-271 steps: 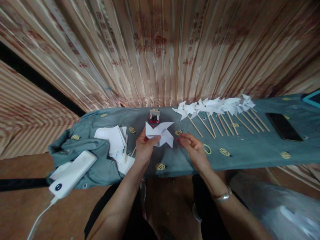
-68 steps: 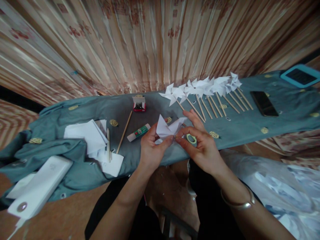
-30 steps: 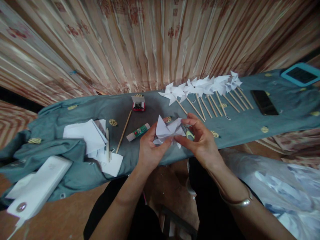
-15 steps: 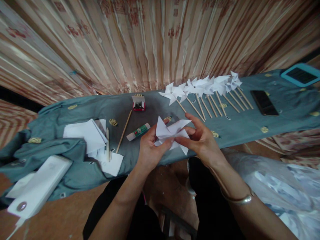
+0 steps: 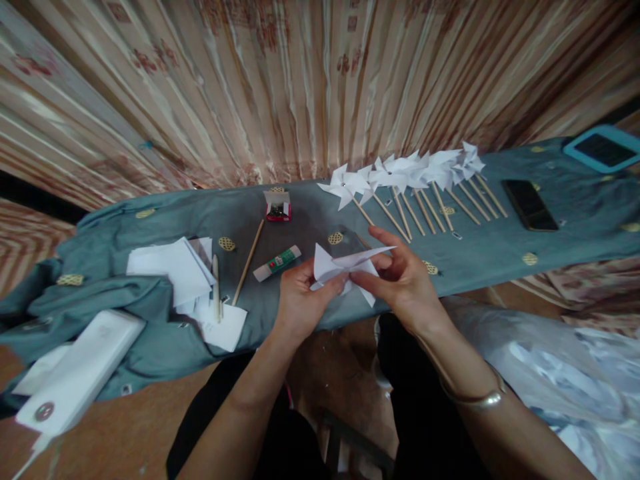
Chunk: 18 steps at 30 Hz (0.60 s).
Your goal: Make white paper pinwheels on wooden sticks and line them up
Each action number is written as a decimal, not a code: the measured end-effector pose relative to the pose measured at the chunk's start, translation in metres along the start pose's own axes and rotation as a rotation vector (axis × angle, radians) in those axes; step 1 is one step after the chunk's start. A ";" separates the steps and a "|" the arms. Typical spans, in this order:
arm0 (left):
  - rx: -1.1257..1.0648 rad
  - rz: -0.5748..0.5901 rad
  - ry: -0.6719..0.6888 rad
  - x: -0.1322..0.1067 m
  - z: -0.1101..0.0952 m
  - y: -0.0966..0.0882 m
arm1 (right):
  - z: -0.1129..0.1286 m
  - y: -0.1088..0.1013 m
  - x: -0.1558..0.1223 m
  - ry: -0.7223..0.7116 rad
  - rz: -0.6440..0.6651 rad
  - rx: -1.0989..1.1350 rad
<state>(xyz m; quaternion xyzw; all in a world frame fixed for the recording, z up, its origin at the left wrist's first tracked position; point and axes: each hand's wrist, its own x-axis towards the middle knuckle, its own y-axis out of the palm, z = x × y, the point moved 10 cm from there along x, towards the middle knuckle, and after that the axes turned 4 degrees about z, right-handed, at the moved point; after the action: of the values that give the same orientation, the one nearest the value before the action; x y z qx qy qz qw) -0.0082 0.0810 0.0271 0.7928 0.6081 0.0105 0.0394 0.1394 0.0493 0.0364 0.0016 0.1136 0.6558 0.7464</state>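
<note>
Over the table's front edge I hold a white paper pinwheel (image 5: 330, 265) without a stick, its blades folded and pointed. My left hand (image 5: 303, 297) pinches it from the left, thumb near the centre. On the other side my right hand (image 5: 407, 280) grips it with the thumb close to the middle, its index finger raised. Left of my hands lies a green and white glue stick (image 5: 277, 263). A thin wooden stick (image 5: 249, 262) rests farther left, below a small red open box (image 5: 278, 208) holding small dark items.
Several finished pinwheels (image 5: 350, 183) on sticks line the back right. Beyond them are a dark phone (image 5: 530, 205) and a blue-framed device (image 5: 605, 148). Paper squares (image 5: 167, 263), a pencil-like stick (image 5: 216, 287) and a white power bank (image 5: 83, 373) lie left. A plastic bag (image 5: 540, 360) stands right.
The pinwheel has turned a little in my fingers; one upper blade now sits lower and points farther right. Both hands keep nearly the same place.
</note>
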 end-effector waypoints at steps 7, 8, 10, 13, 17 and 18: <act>0.020 -0.014 0.003 0.001 0.001 -0.001 | -0.001 -0.001 0.001 -0.010 -0.008 -0.007; 0.020 -0.013 0.005 0.001 0.001 -0.001 | -0.001 -0.001 0.001 -0.008 -0.011 -0.007; 0.018 -0.011 0.002 0.001 0.002 -0.001 | -0.001 -0.001 0.001 -0.001 -0.011 -0.003; 0.001 -0.005 -0.010 0.001 0.004 0.000 | -0.001 -0.001 0.001 0.013 -0.006 0.014; -0.034 -0.017 -0.037 0.001 0.005 0.000 | -0.002 0.000 0.001 0.027 0.001 0.031; -0.049 -0.024 -0.050 0.001 0.006 0.000 | -0.002 0.000 0.001 0.027 0.002 0.033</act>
<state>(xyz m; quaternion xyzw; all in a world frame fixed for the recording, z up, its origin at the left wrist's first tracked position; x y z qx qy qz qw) -0.0077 0.0814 0.0212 0.7844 0.6158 0.0051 0.0744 0.1387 0.0500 0.0340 0.0050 0.1343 0.6545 0.7440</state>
